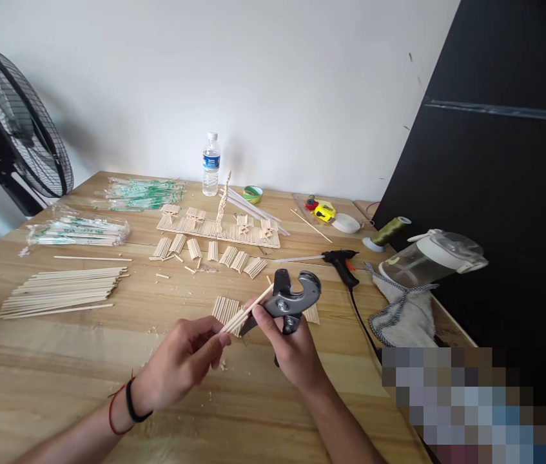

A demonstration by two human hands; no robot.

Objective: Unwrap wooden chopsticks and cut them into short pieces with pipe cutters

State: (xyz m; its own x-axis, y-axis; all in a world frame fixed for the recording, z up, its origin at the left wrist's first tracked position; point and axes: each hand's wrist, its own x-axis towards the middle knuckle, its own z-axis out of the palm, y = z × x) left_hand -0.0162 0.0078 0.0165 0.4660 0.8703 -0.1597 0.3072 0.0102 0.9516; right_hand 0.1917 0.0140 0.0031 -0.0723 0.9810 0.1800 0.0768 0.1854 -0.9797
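My left hand (189, 356) pinches the near ends of a few thin wooden chopsticks (240, 318), which slant up to the right. My right hand (292, 348) is wrapped round a grey pipe cutter (282, 305) with a hooked jaw. Its thumb and a fingertip also touch the far part of the chopsticks, close to the cutter's head. Partly hidden behind both hands lies a flat panel of short cut sticks (227, 310). Beyond it, several small stick panels (213, 251) form a row in front of a long stick base (180, 225) with small stacked pieces and a tall post.
Loose chopsticks (64, 291) and wrapped packs (79, 231) lie on the left, near a fan (16, 116). A water bottle (211, 164) stands behind. A glue gun (343, 263), tape measure (323, 211), thread spool (391, 232), clear jug (422, 258) and cloth (405, 316) are right.
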